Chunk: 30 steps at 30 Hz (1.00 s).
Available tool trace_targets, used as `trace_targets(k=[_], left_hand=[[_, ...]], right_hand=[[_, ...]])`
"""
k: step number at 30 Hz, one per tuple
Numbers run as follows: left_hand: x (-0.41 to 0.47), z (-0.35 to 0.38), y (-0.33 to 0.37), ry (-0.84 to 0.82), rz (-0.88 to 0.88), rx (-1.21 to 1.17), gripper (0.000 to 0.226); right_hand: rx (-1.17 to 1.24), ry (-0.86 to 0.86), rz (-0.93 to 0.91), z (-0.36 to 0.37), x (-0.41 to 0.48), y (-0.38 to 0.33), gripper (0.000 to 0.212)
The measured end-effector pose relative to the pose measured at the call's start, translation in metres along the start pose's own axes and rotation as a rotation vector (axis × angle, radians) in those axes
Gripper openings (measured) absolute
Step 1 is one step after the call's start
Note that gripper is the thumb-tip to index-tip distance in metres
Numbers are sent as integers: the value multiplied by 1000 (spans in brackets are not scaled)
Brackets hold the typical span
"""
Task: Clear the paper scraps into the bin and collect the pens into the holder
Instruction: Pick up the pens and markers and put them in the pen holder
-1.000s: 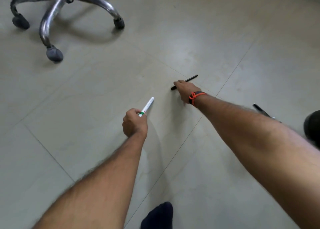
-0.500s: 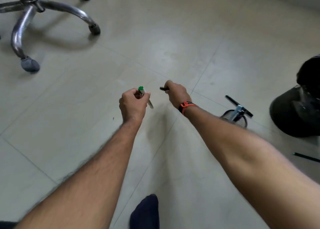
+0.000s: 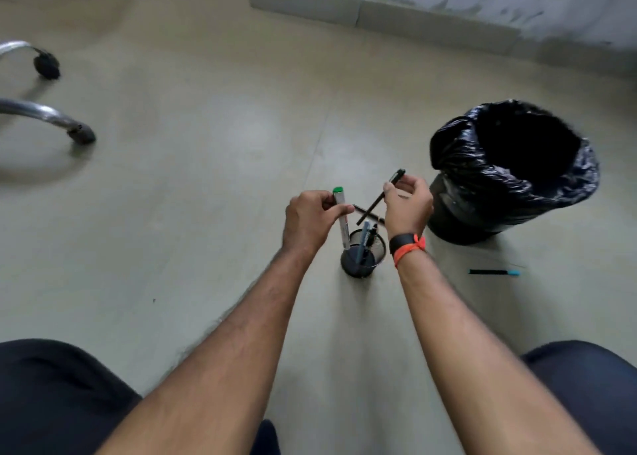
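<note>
Black mesh holder [image 3: 362, 254] stands on floor beside lined bin [image 3: 513, 172]. Left hand [image 3: 310, 220] grips green-capped marker [image 3: 341, 213], tip apparently inside holder; right hand [image 3: 406, 203] pinches black pen [image 3: 379, 198] above it.

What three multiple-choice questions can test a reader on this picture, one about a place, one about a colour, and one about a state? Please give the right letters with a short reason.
1. Where does the mesh pen holder stand?
A. inside the bin
B. on the floor, below the two hands
C. under the chair

2. What colour is the cap of the marker in the left hand?
A. red
B. yellow
C. green

3. What is the state of the right hand?
A. holding a black pen
B. empty and flat
C. inside the bin

Answers:
1 B: the holder stands on the floor, with both hands above it.
2 C: the cap at the marker's top is green.
3 A: the fingers pinch a slanted black pen.
</note>
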<state>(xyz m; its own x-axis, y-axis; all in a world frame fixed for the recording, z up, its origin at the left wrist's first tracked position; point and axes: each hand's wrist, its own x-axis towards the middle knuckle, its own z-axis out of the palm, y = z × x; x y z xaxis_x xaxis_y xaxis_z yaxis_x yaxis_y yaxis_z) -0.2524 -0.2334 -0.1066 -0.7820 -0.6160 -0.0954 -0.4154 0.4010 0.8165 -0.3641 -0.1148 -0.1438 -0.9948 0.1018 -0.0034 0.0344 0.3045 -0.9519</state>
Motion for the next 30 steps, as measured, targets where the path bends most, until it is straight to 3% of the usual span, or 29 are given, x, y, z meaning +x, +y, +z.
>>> trace_targets(k=[6,13,20,23,24,26,30], left_hand=[[3,55,11,-103,91,175,30],[6,74,-10,-126,44,299,27],[9,84,-34,-161,-65,426,29],[8,86,-32,-152,-114,441,59],[8,89,-29,-125,-91,428,69],[6,97,-19,-52,42,385,68],[6,125,7,-62,351,293,31]], right_hand=[[-119,-12,27,-36,-18,30,39],[-257,-103,50,-31,-37,61,25],[-370,-181,51,-31,-40,77,27],[-357,-203,56,-32,-38,83,34],[-348,-206,65,-33,-37,85,37],[-324,-168,88,-38,-34,86,42],[-239,73,174,-58,-19,88,24]])
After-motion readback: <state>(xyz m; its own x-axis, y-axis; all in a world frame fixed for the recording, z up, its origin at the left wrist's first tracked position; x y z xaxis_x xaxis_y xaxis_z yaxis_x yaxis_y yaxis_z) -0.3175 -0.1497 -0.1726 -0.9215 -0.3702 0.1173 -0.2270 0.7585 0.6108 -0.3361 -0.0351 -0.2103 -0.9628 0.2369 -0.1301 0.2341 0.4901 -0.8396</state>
